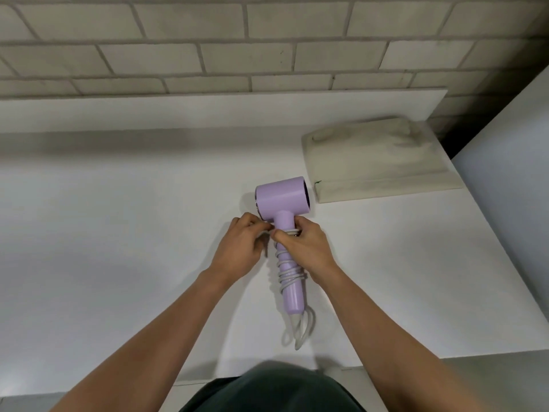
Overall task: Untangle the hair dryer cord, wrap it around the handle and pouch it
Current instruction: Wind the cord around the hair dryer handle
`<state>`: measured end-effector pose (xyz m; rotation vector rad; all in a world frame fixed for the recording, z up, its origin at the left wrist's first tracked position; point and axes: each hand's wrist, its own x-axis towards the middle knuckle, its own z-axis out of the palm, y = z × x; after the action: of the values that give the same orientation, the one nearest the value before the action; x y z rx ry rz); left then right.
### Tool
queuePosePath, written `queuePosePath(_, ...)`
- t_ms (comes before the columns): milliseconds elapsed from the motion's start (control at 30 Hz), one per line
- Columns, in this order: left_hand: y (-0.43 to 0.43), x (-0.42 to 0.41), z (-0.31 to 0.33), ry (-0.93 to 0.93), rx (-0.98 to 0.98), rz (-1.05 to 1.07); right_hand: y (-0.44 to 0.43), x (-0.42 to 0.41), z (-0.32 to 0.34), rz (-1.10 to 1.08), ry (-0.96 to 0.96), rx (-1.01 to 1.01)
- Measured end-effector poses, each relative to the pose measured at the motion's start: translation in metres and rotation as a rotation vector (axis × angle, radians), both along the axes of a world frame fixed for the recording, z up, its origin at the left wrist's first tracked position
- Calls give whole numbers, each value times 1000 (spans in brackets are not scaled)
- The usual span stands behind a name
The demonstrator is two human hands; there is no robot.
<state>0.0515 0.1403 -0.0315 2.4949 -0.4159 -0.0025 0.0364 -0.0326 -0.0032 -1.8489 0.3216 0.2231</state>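
Lilac plastic and pale cord are what you have under your fingers: the hair dryer lies on the white table, barrel away from you and handle pointing back at you, with the cord wound round it in loose, uneven turns. Your right hand is curled round the top of the handle, thumb pressed over the upper turns. Your left hand pinches a short run of cord just beside the neck. Slack is the risk: the lower turns sit apart and a loop trails past the handle's base, so if you ease off the thumb the coils may slide down and spring open, and that loop could snag on the pouch mouth. The pouch lies flat just beyond the barrel, and opening it will need a hand, which means letting go of something. The plug is nowhere plain to see. It may be inside your left fingers, but I cannot tell. The pouch's opening is also hard to make out.
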Motion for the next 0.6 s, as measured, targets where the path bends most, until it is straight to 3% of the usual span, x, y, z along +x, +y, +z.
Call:
queuePosePath(233, -3, 8, -2, 37, -39, 32, -5, 5, -8, 29, -85, -217)
queuePosePath(600, -10, 0, 7, 36, -101, 89, -21, -9, 2, -92, -59, -93)
